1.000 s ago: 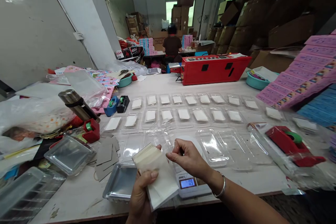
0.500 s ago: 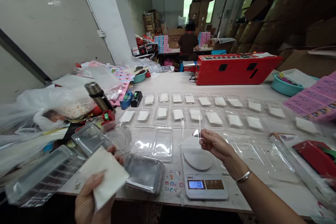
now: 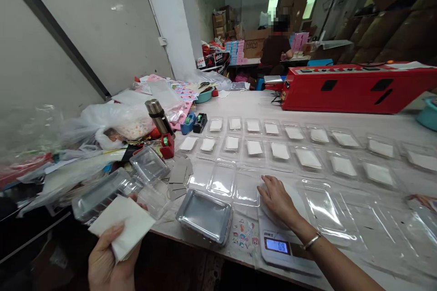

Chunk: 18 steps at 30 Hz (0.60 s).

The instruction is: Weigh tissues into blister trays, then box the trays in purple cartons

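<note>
My left hand [image 3: 111, 248] grips a stack of white paper sheets [image 3: 124, 225] at the lower left, thumb on top. My right hand [image 3: 278, 200] reaches over the white digital scale [image 3: 290, 248], fingers apart and nothing visible in them. It partly covers the round weighing plate. Just left of its fingertips lies a clear plastic tray [image 3: 247, 186], beside another clear tray [image 3: 221, 177]. Nearer the table edge sits a stack of clear plastic boxes [image 3: 205, 213]. Behind are rows of clear trays, each with white paper [image 3: 254, 148] inside.
A red machine [image 3: 355, 88] stands at the back right. Tape dispensers [image 3: 167, 145], a steel thermos [image 3: 159, 116] and plastic bags [image 3: 119, 118] crowd the left. Small stickers [image 3: 244, 234] lie by the scale. A person [image 3: 276, 47] sits at a far table.
The clear tray that my right hand held up now lies beside the others, and the hand has let go. My left hand keeps the papers. The view has swung right.
</note>
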Tool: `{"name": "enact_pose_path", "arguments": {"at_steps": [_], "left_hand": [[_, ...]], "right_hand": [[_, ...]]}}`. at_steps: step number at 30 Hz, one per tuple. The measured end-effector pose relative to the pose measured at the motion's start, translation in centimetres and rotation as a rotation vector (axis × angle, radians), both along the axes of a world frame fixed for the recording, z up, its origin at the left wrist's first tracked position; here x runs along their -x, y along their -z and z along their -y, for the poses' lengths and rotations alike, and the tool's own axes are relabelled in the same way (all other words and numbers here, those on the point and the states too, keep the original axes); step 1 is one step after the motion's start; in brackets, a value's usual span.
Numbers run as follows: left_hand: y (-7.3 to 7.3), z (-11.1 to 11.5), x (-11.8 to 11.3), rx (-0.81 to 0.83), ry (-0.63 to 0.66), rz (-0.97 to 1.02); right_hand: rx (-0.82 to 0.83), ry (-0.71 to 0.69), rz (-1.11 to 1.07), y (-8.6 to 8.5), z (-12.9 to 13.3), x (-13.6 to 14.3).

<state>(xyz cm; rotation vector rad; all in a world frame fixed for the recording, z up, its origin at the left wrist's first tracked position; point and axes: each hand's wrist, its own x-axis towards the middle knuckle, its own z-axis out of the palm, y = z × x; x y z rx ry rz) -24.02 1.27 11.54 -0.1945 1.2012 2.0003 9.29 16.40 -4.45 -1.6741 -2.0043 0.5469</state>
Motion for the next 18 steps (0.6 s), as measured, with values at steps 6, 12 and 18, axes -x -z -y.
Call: {"name": "enact_pose_path", "arguments": {"at_steps": [6, 12, 18], "left_hand": [[1.2, 1.0, 0.7, -0.007, -0.048, -0.008], [3.0, 3.2, 2.3, 0.009, -0.021, -0.037], [6.3, 6.6, 5.4, 0.026, 0.004, -0.069]], "right_hand": [[-0.203, -0.232, 0.130, -3.4, -2.3, 3.0], [-0.015, -0.831, 0.345, -8.3, -5.4, 16.9], [0.132, -0.990, 0.502, -7.7, -5.4, 23.0]]}}
